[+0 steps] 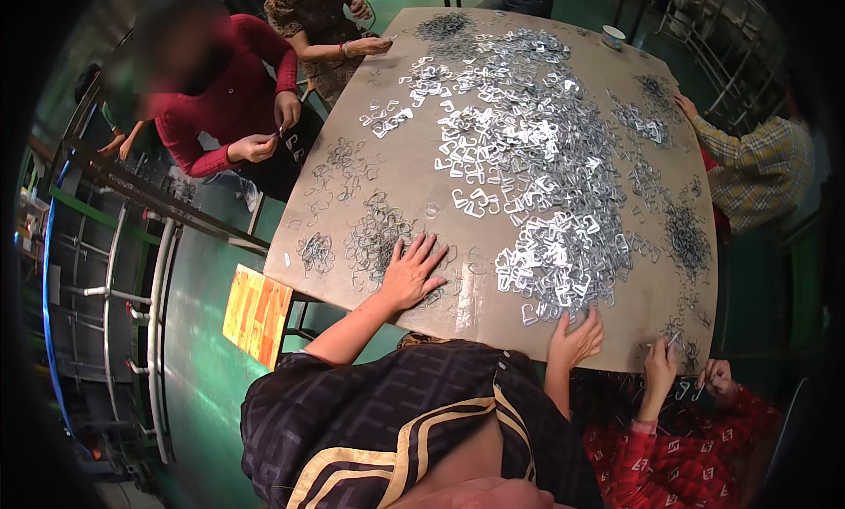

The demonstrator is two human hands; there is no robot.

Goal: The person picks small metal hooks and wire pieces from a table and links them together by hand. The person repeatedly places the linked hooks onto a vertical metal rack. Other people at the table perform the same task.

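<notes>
My left hand lies flat with fingers spread at the edge of a heap of thin dark wire pieces. Its fingertips rest on the tabletop among some loose wires. At the table's near edge is my right hand, thumb and fingers apart, touching the lower end of a big pile of shiny hook-shaped metal pieces. I make out nothing held in it. The shiny pile runs up the middle of the table.
On my right, a co-worker in a red patterned sleeve handles small pieces. Other people stand at the left, far and right sides. Wire heaps lie along the right edge, a white cup at the far right. A wooden stool is at left.
</notes>
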